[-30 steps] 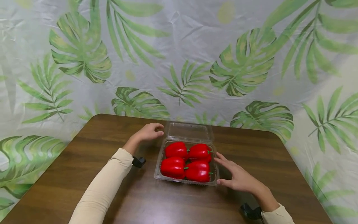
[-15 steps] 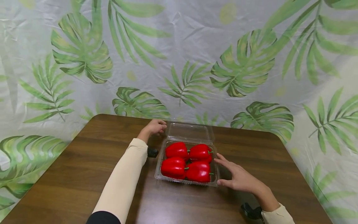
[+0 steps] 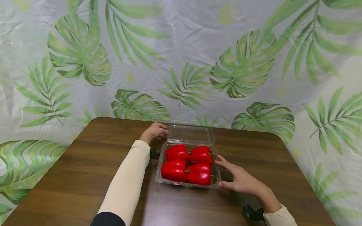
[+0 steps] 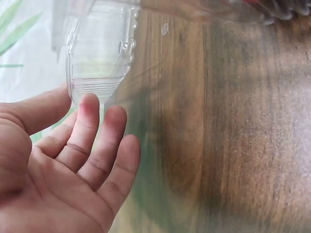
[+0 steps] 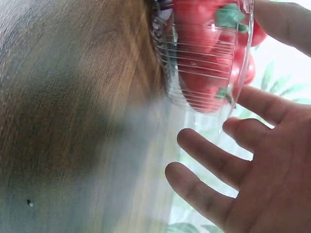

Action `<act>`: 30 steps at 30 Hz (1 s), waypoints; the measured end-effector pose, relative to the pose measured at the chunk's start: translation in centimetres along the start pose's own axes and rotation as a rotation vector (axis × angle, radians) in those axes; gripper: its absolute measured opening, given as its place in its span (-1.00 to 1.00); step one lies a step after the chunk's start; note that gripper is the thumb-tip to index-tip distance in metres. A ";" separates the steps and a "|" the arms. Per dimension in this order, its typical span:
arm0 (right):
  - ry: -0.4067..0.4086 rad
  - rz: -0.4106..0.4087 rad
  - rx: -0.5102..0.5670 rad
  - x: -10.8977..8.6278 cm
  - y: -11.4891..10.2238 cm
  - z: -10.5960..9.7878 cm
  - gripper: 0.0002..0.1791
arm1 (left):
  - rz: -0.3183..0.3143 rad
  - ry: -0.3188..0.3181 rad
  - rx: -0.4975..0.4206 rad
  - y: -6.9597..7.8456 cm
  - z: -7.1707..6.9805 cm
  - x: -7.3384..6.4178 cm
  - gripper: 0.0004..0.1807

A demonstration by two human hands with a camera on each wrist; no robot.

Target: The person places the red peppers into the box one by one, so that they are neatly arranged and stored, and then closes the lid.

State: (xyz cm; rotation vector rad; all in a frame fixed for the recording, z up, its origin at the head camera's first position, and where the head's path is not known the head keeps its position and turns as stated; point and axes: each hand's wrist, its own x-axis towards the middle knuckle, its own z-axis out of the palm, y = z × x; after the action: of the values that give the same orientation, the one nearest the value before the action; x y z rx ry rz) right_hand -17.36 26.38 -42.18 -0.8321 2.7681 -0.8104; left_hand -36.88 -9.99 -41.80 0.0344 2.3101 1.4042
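Note:
Several red bell peppers (image 3: 173, 171) with green stems lie in a clear plastic clamshell (image 3: 159, 179), whose lid (image 3: 190, 133) is folded back, away from the body. At the lid's left edge is my left hand (image 3: 156, 130). The left wrist view shows the thumb (image 4: 48, 109) and bent fingertips pinching the lid's rim. My right hand (image 3: 240, 179) stands along the right side of the clamshell. Its thumb is at the near corner and its fingers spread along the rim; in the right wrist view, the lower fingers (image 5: 214, 158) stand apart from the ribbed wall.
The clamshell sits on a dark brown wooden table (image 3: 85, 175). Behind the table hangs a pale curtain (image 3: 186, 40) with green leaf print. Each wrist wears a small black camera, one of them the right wrist camera (image 3: 253, 214).
My left hand has moved right and slightly away from me, onto the lid's left edge, and its fingers have bent. The right hand and the clamshell hold their places.

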 end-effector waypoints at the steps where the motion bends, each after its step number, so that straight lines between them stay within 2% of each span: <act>1: -0.001 0.000 0.000 0.0 0.0 0.0 -0.17 | 0.001 0.000 -0.007 -0.1 0.0 0.1 -0.46; 11: 0.007 -0.005 -0.013 0.0 -0.3 0.2 -0.17 | 0.035 0.024 -0.055 -0.6 0.1 0.1 -0.46; 17: 0.013 -0.017 -0.009 -0.2 -0.3 0.3 -0.17 | 0.101 -0.018 -0.076 -0.6 -0.6 -0.7 -0.37; 22: 0.010 -0.023 -0.002 -0.1 -0.2 0.5 -0.16 | 0.166 -0.026 -0.051 -0.3 -1.3 -1.2 -0.37; 25: 0.017 -0.031 -0.009 -0.1 -0.1 0.5 -0.16 | 0.188 0.007 -0.070 0.1 -1.6 -1.0 -0.48; 30: 0.018 -0.032 -0.011 -0.1 -0.2 0.6 -0.16 | 0.228 0.067 -0.163 0.9 -1.6 -1.0 -0.63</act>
State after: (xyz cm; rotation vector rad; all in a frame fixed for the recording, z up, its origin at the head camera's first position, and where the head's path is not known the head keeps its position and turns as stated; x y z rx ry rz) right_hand -17.03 26.05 -42.56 -0.8782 2.7841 -0.8126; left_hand -36.71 -11.16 -40.05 0.2110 2.2946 1.7267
